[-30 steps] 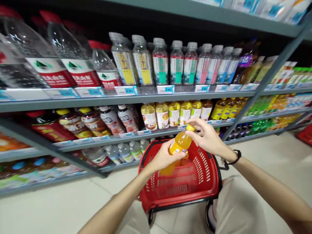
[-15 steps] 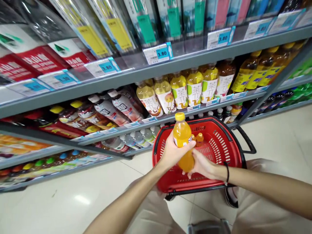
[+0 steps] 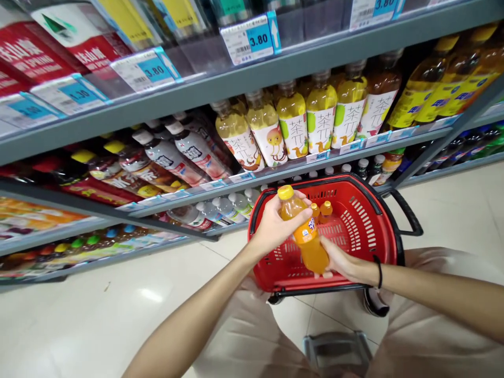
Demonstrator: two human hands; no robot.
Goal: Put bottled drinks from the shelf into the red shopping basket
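Note:
I hold an orange drink bottle [image 3: 306, 237] with a yellow cap over a red shopping basket [image 3: 366, 231]. My left hand [image 3: 275, 226] is wrapped round the bottle's upper part, just below the cap. My right hand [image 3: 340, 260] cups the bottle's lower end from underneath. The bottle leans with its cap to the upper left. Two more orange bottles [image 3: 321, 210] lie inside the basket behind it.
Grey store shelves [image 3: 252, 84] hold rows of tea bottles [image 3: 311, 121], water and soft drinks with blue price tags [image 3: 252, 39]. The basket rests against my knees, its black handle [image 3: 407, 212] to the right. Pale tiled floor [image 3: 98, 325] lies to the left.
The view dropped from the upper shelves toward the basket. My right hand went from the cap to the bottle's base. The bottle tilted and sank lower over the basket.

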